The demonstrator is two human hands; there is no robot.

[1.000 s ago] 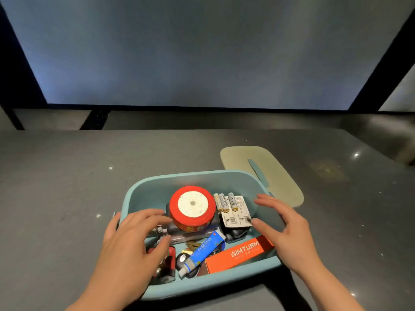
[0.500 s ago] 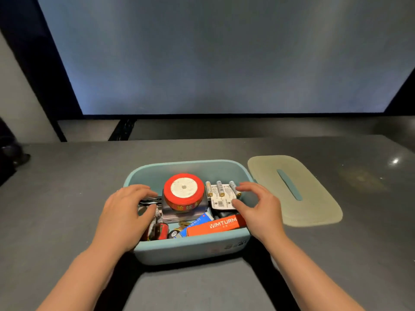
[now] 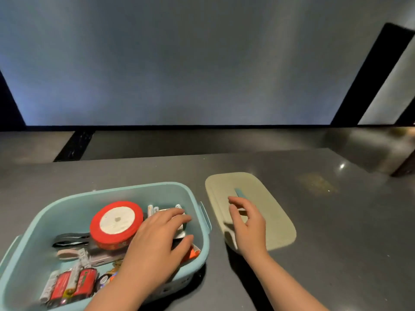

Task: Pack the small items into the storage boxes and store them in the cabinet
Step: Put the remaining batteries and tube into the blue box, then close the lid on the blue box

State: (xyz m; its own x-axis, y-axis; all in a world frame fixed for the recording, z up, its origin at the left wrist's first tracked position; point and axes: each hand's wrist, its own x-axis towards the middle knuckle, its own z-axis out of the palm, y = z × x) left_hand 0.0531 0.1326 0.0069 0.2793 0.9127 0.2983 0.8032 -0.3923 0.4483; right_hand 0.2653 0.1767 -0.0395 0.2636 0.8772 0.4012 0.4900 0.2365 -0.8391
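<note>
A light blue storage box (image 3: 67, 203) sits at the lower left of the dark table (image 3: 336, 221), full of small items: a red tape roll (image 3: 116, 223), red batteries (image 3: 74, 286), a battery pack (image 3: 155, 209), black clips (image 3: 69, 240). My left hand (image 3: 159, 241) lies inside the box's right half, fingers spread over the items there, hiding an orange carton (image 3: 192, 253) in part. A pale green lid (image 3: 269, 212) with a blue slot handle (image 3: 239, 194) lies flat to the right of the box. My right hand (image 3: 247, 223) hovers over the lid's left part, fingers loosely bent, holding nothing.
A large pale screen or panel (image 3: 202, 63) rises behind the table. A dark ledge (image 3: 202, 140) runs along the table's far edge. Bare tabletop stretches to the right of the lid.
My right hand left the box and moved right over the lid. My left hand shifted from the box's left side to its right side. The view has swung right.
</note>
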